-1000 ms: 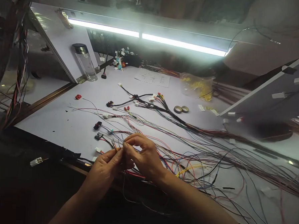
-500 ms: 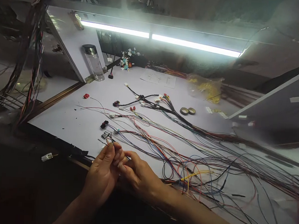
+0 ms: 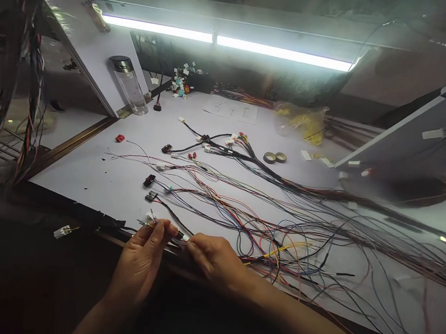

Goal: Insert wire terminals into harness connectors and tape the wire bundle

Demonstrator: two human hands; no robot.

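My left hand (image 3: pixel 139 262) is closed in a pinch near the table's front edge. Out of its fingertips poke several thin wires (image 3: pixel 144 223) with metal terminals, and a small white piece shows just behind them. My right hand (image 3: pixel 218 260), also closed, pinches the wires farther along, to the right. Between the hands runs a short dark stretch (image 3: pixel 180 234) of them, with a white part (image 3: pixel 185 238) at my right fingertips. Just beyond lie a dark connector (image 3: pixel 151 197) on a black-sleeved cable and a black connector (image 3: pixel 149 180). My fingers hide most of the held part.
Long loose wires (image 3: pixel 242 218) spread across the right of the white table. A black-wrapped harness (image 3: pixel 264 165) lies behind, near two tape rolls (image 3: pixel 275 158). A glass bottle (image 3: pixel 132 90), a paper sheet (image 3: pixel 231 110) and a bag of yellow parts (image 3: pixel 302 125) stand or lie farther back.
My hands have drawn apart, the right one moving right along the wires, which now show between them. The dark connector beyond my left hand is in plainer sight. The view has shifted slightly.
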